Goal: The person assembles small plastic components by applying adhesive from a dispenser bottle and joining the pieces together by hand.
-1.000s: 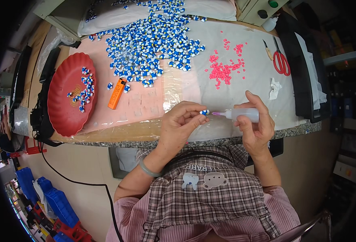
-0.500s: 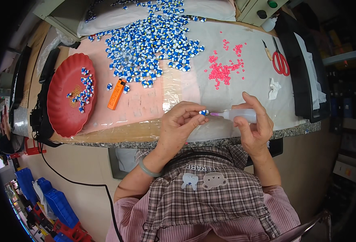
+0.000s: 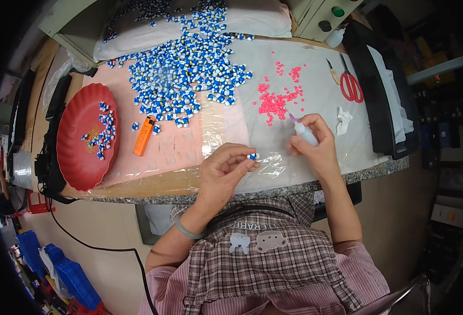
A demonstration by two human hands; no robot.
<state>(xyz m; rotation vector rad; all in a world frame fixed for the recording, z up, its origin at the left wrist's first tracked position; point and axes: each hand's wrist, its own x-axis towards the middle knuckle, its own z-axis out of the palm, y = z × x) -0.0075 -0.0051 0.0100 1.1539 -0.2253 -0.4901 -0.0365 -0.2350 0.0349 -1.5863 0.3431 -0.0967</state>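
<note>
Blue-and-white figurine (image 3: 252,156), tiny, sits at the tips of the left hand (image 3: 222,170), over the near part of the table; fingertips cover some of it, so from here I can't make out its whole shape. In this head view the right palm is turned from sight, and whether the purple nozzle (image 3: 293,117) touches the pink pieces (image 3: 273,104) is hard to judge. The far end of the heap of blue-and-white figurines (image 3: 176,79) sinks into shadow.

A red scalloped dish (image 3: 70,142) at the left holds a loose cluster of similar figurines. The black tray (image 3: 407,151) at the right has white paper (image 3: 397,113) in it. What fills the translucent squeeze bottle (image 3: 306,134) I can't tell.

The left thumb and forefinger close narrowly on the figurine, the other fingers curled. The right hand (image 3: 317,144) wraps its fingers round the bottle, tilting it so the nozzle points away from the body, toward the pink pieces. The two hands are well apart.
</note>
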